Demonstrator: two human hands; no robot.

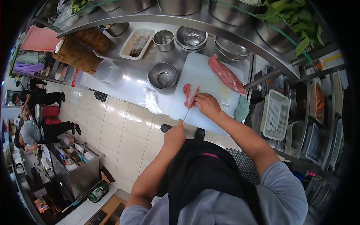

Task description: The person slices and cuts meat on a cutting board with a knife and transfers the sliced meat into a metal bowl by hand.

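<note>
My left hand (174, 135) is closed round the handle of a knife (186, 113), its narrow blade at the near end of some cut raw meat (186, 90). With bent fingers, my right hand (207, 104) presses on a strip of this meat just right of the blade, hiding part of it. Both rest over a white cutting board (183, 75). A long, uncut piece of raw meat (227, 74) lies across the board's far right part. At the board's right edge is a green cloth (242, 108).
Left of the board stand a steel bowl (162, 76) and a crumpled white cloth (150, 100). Behind are a steel pot (164, 40), stacked bowls (191, 37) and a white basket (137, 44). A steel shelf (150, 17) overhangs the counter. Two people (39, 133) stand far left.
</note>
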